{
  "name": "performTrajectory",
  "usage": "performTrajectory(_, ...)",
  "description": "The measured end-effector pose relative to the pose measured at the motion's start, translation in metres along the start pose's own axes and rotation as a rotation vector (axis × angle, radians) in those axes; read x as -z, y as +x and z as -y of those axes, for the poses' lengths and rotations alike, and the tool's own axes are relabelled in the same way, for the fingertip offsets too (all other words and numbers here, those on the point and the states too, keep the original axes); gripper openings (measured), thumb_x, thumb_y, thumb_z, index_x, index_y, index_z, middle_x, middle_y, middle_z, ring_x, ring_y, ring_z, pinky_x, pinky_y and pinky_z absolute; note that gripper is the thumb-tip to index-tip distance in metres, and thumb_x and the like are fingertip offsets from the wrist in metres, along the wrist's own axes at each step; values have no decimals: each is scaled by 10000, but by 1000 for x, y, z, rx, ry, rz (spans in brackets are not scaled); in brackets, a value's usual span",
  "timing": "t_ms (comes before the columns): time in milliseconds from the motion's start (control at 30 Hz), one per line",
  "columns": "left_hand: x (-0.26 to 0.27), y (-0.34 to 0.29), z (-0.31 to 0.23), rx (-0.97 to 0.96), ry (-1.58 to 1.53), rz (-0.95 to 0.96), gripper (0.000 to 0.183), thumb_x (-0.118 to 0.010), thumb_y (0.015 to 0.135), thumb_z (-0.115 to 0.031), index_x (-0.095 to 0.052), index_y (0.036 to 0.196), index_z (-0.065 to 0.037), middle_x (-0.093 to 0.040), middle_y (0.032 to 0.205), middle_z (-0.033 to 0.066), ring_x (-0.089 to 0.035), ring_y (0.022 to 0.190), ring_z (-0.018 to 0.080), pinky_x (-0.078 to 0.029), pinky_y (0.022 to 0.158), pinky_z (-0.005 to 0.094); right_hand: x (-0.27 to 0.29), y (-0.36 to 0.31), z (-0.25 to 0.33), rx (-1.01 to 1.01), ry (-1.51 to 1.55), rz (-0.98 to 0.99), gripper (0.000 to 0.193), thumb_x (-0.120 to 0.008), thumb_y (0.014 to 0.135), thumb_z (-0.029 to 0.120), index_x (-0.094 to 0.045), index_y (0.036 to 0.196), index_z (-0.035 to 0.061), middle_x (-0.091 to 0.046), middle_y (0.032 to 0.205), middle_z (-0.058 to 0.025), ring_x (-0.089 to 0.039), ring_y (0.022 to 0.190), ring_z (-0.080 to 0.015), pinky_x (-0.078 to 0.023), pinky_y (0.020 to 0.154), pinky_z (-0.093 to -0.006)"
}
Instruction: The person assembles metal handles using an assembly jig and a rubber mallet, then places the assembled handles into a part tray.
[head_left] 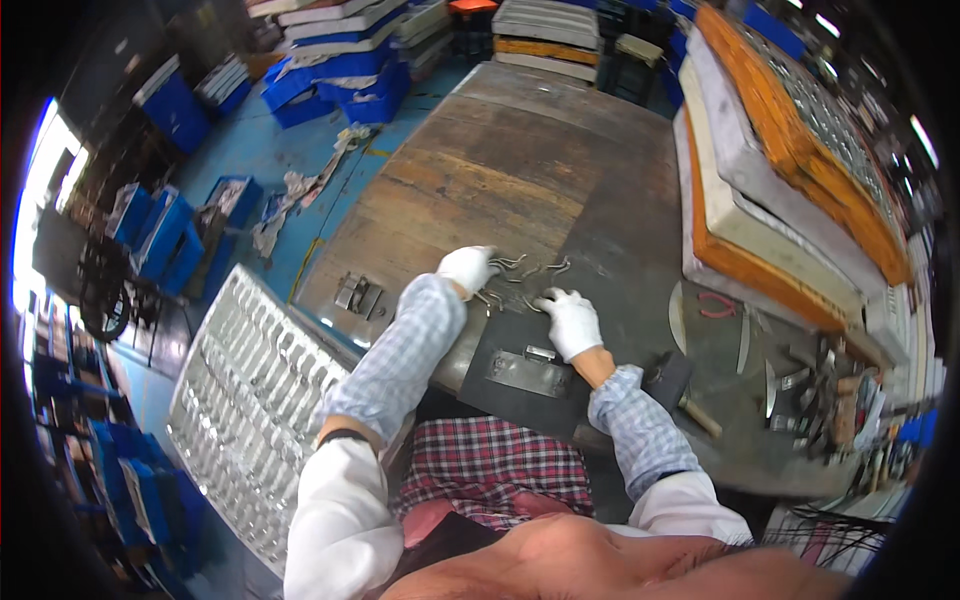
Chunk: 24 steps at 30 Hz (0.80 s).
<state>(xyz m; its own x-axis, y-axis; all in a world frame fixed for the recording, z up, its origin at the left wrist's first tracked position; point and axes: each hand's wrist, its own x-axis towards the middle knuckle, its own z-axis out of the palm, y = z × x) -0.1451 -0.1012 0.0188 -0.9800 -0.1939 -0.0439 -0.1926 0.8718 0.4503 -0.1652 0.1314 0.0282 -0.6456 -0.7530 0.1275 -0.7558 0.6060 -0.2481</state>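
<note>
Several bent silvery metal rods (pixel 556 268) are flanked, mid-frame, by white-gloved left hand (pixel 467 270) and right hand (pixel 575 325). Neither grip can be told.

No text, label, brand, number or sign can be read.
</note>
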Motion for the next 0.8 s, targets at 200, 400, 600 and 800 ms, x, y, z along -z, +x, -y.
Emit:
performTrajectory(200,1,7,-33,139,158,141,206,-583,742,-179,-724,847,-71,-690,870,158,-677,850,311,-537,748,391,9,-11,-20,144,-85,28,325,-527,732,-13,-638,1013,108,-591,1084,-141,-567,993,-349,-488,838,-417)
performTrajectory(400,78,-111,-21,195,-93,-117,364,-625,727,-292,-669,1017,-76,-671,851,188,-650,823,353,-518,760,424,14,11,-27,163,-153,296,322,-553,707,-4,-613,1003,111,-595,1068,-171,-575,961,-364,-474,827,-427)
performTrajectory(600,151,-270,100,462,-70,-478,371,-667,742,-255,-664,1061,-64,-672,826,185,-672,745,302,-536,703,371,31,10,-29,55,-140,341,194,-562,712,104,-709,836,131,-665,861,-156,-639,802,-346,-510,740,-426)
performTrajectory(800,130,-297,255,571,58,-1000,290,-628,802,-119,-634,1086,-65,-679,819,163,-672,764,303,-531,670,356,47,34,-8,6,114,261,189,-539,697,76,-706,787,78,-641,701,-165,-629,653,-324,-474,611,-385)
